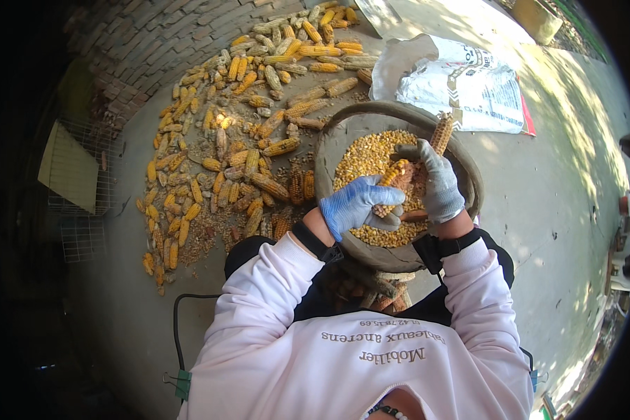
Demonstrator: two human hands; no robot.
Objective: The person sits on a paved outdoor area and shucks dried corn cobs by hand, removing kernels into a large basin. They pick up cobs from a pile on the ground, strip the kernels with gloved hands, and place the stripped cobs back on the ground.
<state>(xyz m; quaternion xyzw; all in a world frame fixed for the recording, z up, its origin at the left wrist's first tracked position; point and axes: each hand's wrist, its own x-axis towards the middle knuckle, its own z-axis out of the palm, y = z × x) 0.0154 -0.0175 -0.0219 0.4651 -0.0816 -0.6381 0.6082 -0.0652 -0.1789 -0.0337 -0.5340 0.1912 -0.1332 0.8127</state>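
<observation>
Over a round grey-brown basin point(474, 157), both my gloved hands are at work with corn. My left hand point(357, 204), in a blue and grey glove, is closed round a partly shelled corn cob point(397, 183); yellow kernels remain along one side. My right hand point(441, 185), in a grey glove, is wrapped round a corncob point(442, 133) that looks stripped of kernels and sticks up past the fingers. The two hands are close together, with the partly shelled cob between them. Loose yellow kernels point(362, 157) lie in the basin below. Some fingertips are hidden.
A large heap of corn ears point(252, 168) spreads over the concrete floor to the left and beyond. A white printed sack point(469, 87) lies at the far right of the basin. Bare cobs point(388, 297) lie below it, between my legs. A brick wall point(147, 42) borders the far left.
</observation>
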